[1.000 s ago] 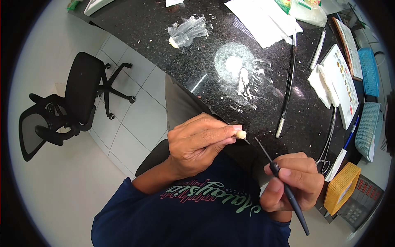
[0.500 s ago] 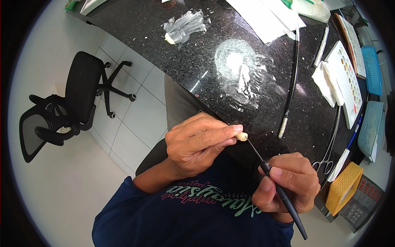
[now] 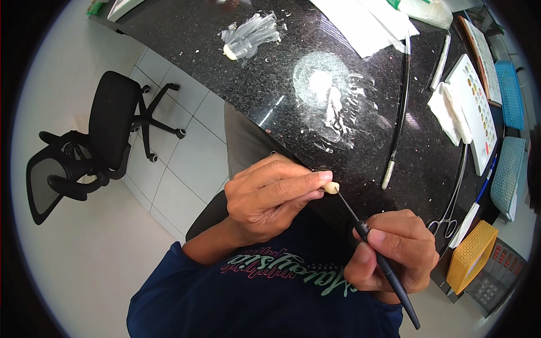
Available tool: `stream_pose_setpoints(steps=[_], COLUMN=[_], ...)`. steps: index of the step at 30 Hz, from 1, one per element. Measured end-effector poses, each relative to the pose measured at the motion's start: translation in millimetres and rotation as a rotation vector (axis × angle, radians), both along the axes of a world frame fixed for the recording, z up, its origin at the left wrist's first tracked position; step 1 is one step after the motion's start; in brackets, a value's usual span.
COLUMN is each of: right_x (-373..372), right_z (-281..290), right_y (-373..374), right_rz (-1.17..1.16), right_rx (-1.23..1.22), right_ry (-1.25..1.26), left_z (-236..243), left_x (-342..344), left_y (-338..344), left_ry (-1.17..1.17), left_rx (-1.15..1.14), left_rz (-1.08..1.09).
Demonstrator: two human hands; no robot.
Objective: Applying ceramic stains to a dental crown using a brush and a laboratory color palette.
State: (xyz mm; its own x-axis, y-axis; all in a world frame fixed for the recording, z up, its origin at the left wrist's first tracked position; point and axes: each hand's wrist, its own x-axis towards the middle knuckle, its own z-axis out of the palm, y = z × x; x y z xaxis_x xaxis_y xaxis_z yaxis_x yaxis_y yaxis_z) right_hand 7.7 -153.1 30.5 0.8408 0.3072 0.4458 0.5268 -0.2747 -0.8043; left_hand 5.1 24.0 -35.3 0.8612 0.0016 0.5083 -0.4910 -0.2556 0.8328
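Between the thumb and fingers of my left hand (image 3: 269,197) is a small cream-coloured dental crown (image 3: 332,188); its lower end is hidden by the fingertips. My right hand (image 3: 399,248) grips a fine-tipped brush (image 3: 392,276) with a long black handle, pen-fashion. The brush's thin dark tip meets the right side of the crown, just off the table's front edge. Both hands are closed and held in front of my dark blue shirt.
On the black speckled table (image 3: 253,90) are white smears and a bright light spot. A long dark brush (image 3: 401,107), scissor-handled forceps (image 3: 445,219), crumpled tissue (image 3: 449,112) and a white palette (image 3: 473,112) lie rightward. Beyond stand blue baskets (image 3: 506,174) and a yellow basket (image 3: 472,256).
Both hands keep almost the same pose, with the brush tip still at the crown. The whole view has shifted very slightly.
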Motion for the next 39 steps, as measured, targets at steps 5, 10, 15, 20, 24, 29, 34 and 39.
stream_pose_setpoints(steps=[5,10,15,20,24,29,34,39], right_x=[-0.4,1.6,1.9,5.4,5.7,3.1,0.6,-6.0], right_z=[0.0,-0.4,0.9,-2.6,-2.3,-2.4,-4.1,42.9], right_y=[-1.7,-2.1,1.2,-4.1,-5.2,-3.6,-10.7,-40.6], right_rz=[-0.005,0.028,-0.052,0.067,0.076,0.084,-0.046,-0.435], right_rx=[0.014,-0.010,0.067,-0.001,0.005,0.011,0.277,0.223], right_ry=[-0.005,-0.005,0.009,-0.043,-0.064,-0.061,-0.007,0.144], left_z=[1.3,-0.8,0.4,-0.4,-0.4,0.3,1.8,5.2], left_x=[1.1,-0.4,1.2,-0.1,-0.7,-2.3,-0.1,0.2], left_y=[-1.1,-0.6,-1.4,-0.6,0.1,-0.2,-0.5,-1.9], left_ry=[0.003,0.006,-0.007,0.012,0.008,0.007,0.023,0.022], left_rx=[0.001,-0.003,0.011,0.014,0.016,0.018,0.007,-0.060], left_rz=[-0.001,0.004,0.002,0.002,-0.006,0.000,-0.004,-0.025])
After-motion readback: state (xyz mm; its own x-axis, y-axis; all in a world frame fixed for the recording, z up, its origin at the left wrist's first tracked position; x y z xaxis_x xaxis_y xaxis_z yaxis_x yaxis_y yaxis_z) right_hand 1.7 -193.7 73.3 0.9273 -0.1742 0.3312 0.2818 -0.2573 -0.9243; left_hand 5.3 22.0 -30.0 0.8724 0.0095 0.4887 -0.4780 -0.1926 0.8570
